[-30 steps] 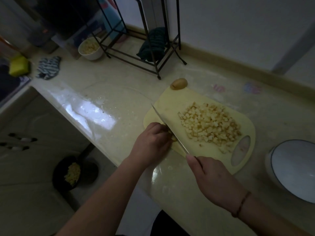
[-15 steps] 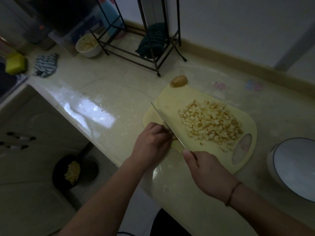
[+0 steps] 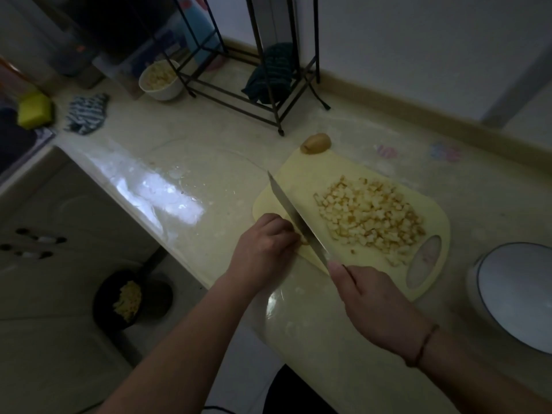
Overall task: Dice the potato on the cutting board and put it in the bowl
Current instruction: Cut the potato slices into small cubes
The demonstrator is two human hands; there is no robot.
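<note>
The pale desk (image 3: 185, 162) carries a yellow cutting board (image 3: 301, 171) at its right, with a heap of diced potato (image 3: 370, 213) spread over the board's middle. A big white bowl (image 3: 519, 294) with a dark rim line stands just beside the board's right end; only its pale inside shows. A black wire rack (image 3: 254, 94) at the back holds a dark green cloth (image 3: 271, 74). A small white bowl (image 3: 161, 80) beside the rack's left foot holds pale yellow pieces. On the floor at lower left a dark pan (image 3: 131, 300) holds more yellow pieces. A striped cloth (image 3: 86, 113) and a yellow sponge (image 3: 34, 110) lie at far left. A whole small potato (image 3: 316, 143) sits at the board's far corner.

The right hand (image 3: 373, 306) curls round the handle of a knife (image 3: 295, 216), blade angled across the board's left end. The left hand (image 3: 265, 246), fingers bent, presses down on a potato piece (image 3: 304, 241) at the near left of the board, touching the blade's side; most of the piece is hidden under the fingers
</note>
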